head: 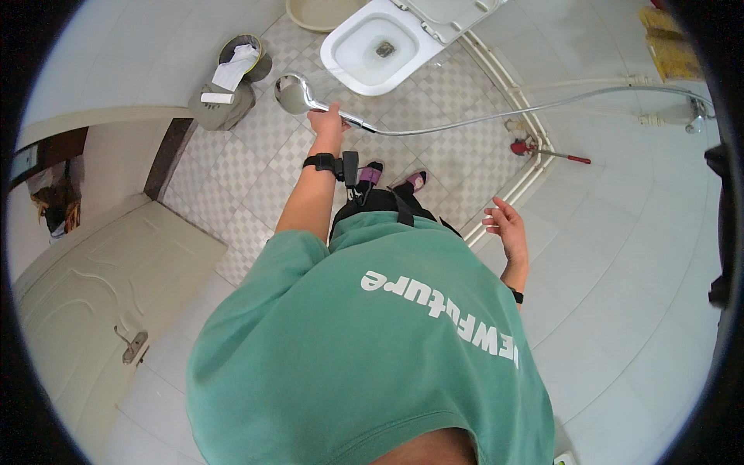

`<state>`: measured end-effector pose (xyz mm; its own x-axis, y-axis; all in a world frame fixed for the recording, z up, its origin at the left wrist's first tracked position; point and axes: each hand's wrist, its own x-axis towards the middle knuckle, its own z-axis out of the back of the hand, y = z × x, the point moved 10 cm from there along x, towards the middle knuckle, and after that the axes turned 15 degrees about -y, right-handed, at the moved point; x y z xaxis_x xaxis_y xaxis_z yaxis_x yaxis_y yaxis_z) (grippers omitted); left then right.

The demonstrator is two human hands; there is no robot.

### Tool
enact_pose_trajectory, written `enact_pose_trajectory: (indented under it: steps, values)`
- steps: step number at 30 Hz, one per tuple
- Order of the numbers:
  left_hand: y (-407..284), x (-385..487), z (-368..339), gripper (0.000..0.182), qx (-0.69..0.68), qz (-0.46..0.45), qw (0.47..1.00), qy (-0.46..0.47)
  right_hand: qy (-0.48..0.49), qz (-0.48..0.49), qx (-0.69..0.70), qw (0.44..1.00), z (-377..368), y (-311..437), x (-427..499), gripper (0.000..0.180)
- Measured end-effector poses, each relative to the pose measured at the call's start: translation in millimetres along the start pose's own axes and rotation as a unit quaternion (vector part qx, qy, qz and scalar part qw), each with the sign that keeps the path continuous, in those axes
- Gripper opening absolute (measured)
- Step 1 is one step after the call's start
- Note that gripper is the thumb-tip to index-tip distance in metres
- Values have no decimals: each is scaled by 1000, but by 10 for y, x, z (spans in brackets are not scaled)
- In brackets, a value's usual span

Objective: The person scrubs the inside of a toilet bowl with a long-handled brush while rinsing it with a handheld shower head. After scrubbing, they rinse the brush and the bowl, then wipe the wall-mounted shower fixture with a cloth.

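Note:
My left hand [328,120] grips the handle of a chrome shower head [292,93], held out over the tiled floor. From the handle's end a metal shower hose [465,124] stretches right to a wall-mounted tap [695,116]. Faint streaks of water seem to pass from the shower head towards a white toilet [372,49], which stands ahead with its lid [447,14] raised. A dark patch shows at the bottom of the bowl. My right hand [507,225] hangs at my right side near the wall, holding nothing, fingers apart.
Ahead left stand a bin [261,65] with white paper and a grey container [224,110] bearing a white roll. A beige basin [325,14] sits left of the toilet. Pipes [535,136] and a red-handled brush [549,152] line the right wall. A door [116,279] stands behind left.

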<state>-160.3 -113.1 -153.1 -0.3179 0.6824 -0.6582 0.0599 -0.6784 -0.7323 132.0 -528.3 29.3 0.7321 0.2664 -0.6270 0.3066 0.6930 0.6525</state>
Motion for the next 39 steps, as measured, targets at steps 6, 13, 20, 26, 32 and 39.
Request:
enact_pose_trajectory:
  steps: [6, 13, 20, 26, 32, 39]
  values:
    - [-102, 253, 75, 45, -64, 3, 998, 27, 25, -4, -19, 1000, -178, -4, -62, 47]
    - [91, 261, 53, 34, -4, 38, 998, 45, 22, 3, -22, 1000, -252, 68, -63, 47]
    - [117, -108, -176, 40, -24, 16, 996, 84, 26, -2, -28, 999, -261, -10, -84, 48]
    - [-151, -410, -574, 45, 25, -41, 992, 116, 26, 14, -24, 999, -265, -15, -103, 48]
    - [-313, -496, -638, 43, 69, -111, 988, 83, 4, 5, -30, 1000, -197, -107, -171, 49]
    - [-345, -383, -664, 42, 62, -173, 982, 39, 7, -5, -17, 1000, -171, -151, -197, 49]
